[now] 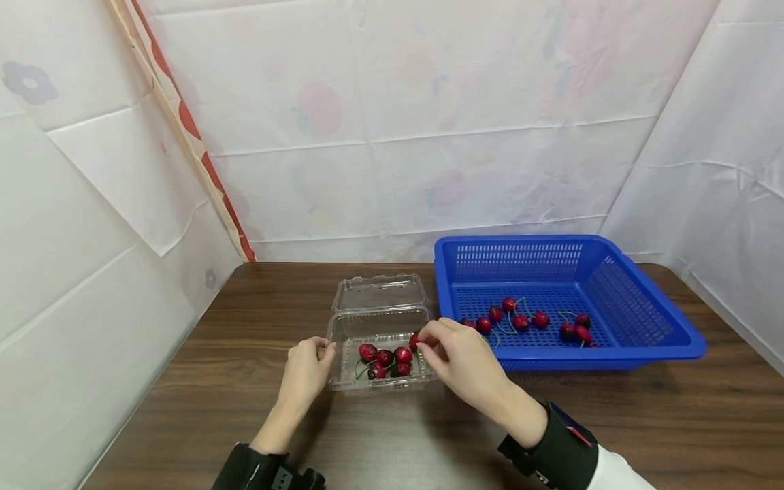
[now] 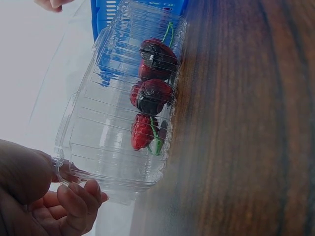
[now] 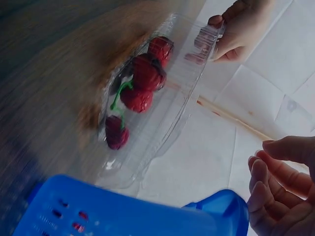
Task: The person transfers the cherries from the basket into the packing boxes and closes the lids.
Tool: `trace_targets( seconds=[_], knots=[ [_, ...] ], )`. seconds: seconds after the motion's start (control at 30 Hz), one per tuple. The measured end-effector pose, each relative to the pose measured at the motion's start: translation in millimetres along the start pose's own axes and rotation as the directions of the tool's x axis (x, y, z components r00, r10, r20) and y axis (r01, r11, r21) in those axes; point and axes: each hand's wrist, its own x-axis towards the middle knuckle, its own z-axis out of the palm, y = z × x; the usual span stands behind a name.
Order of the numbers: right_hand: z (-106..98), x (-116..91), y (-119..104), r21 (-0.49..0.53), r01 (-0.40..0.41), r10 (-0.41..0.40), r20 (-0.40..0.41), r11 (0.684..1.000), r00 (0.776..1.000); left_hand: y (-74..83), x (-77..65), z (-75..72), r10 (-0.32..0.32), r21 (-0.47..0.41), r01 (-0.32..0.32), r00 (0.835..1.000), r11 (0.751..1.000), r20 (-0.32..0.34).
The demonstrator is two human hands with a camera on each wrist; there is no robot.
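A clear plastic clamshell box [image 1: 376, 320] stands open on the brown table, lid folded back, with several red cherries [image 1: 386, 357] inside. My left hand [image 1: 324, 348] pinches the box's left rim between thumb and fingers; the left wrist view shows that hand [image 2: 66, 179] on the rim of the box [image 2: 108, 123]. My right hand [image 1: 425, 342] hovers at the box's right edge and pinches a cherry [image 1: 414, 340]. In the right wrist view its curled fingers [image 3: 266, 172] hide that cherry, and the box [image 3: 172, 113] lies beyond.
A blue plastic basket [image 1: 520, 262] sits right of the box and holds several more cherries [image 1: 520, 321]. The wooden table [image 1: 245, 408] is walled by white sheets on three sides. Bare tabletop lies in front of and left of the box.
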Motion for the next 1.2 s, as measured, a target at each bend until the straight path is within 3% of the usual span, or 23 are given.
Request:
trace_targets(
  seconds=[0.57, 1.2],
  knots=[
    [-24, -8, 15, -0.118, 0.007, -0.009, -0.015, 0.993, 1.0, -0.2, -0.9, 0.8, -0.004, -0.003, 0.004, 1.0, 1.0, 0.003],
    [-61, -10, 41, -0.297, 0.01, 0.023, 0.107, 0.955, 0.994, 0.6, -0.5, 1.9, -0.006, -0.005, 0.006, 1.0, 1.0, -0.014]
  ],
)
